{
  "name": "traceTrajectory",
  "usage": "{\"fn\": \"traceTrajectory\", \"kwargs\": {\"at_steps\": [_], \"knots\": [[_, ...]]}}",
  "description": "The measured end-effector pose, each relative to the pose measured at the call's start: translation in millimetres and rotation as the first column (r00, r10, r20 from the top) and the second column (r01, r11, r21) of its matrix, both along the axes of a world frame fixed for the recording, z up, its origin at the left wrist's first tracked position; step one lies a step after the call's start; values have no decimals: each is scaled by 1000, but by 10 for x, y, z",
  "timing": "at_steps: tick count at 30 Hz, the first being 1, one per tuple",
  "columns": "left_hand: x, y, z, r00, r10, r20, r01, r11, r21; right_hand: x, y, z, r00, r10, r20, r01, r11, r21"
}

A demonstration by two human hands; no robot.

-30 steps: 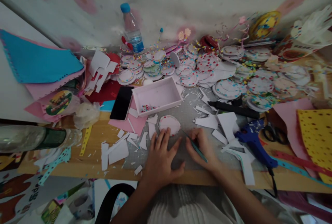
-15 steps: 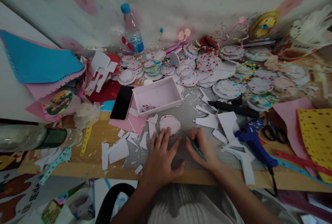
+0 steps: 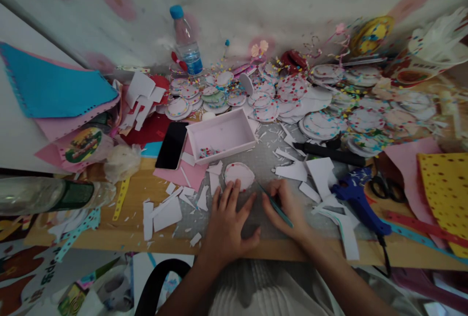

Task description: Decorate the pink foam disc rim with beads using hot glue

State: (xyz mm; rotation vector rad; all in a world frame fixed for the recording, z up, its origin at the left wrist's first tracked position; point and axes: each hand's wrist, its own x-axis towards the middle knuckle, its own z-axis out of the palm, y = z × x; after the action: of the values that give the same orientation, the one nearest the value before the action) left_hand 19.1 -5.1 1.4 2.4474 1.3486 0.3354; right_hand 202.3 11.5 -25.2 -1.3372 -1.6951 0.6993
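My left hand (image 3: pixel 228 223) lies flat with its fingers spread on the grey mat (image 3: pixel 263 169), fingertips touching the near edge of a pinkish paper disc (image 3: pixel 239 174). My right hand (image 3: pixel 287 211) is closed around a thin green tool (image 3: pixel 275 204), whose tip points up and left toward the disc. Both hands rest near the table's front edge. A shallow white tray (image 3: pixel 221 135) with a few coloured dots in it stands just beyond the disc.
White paper scraps (image 3: pixel 166 211) litter the wooden table. A black phone (image 3: pixel 171 145) lies left of the tray; a blue glue gun (image 3: pixel 358 199) and scissors (image 3: pixel 387 189) are right. Several decorated paper discs (image 3: pixel 321 126) and a water bottle (image 3: pixel 185 40) fill the back.
Almost nothing differs; my right hand with the green tool has shifted very slightly, and the left hand stays pressed flat by the disc.
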Motion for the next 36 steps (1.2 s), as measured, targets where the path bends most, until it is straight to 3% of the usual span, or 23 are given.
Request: {"fn": "traceTrajectory", "kwargs": {"at_steps": [36], "knots": [[-5,0,3,1000,-5,3,5,1000,5,-3,24,24,1000,0,19,1,1000,-27]]}}
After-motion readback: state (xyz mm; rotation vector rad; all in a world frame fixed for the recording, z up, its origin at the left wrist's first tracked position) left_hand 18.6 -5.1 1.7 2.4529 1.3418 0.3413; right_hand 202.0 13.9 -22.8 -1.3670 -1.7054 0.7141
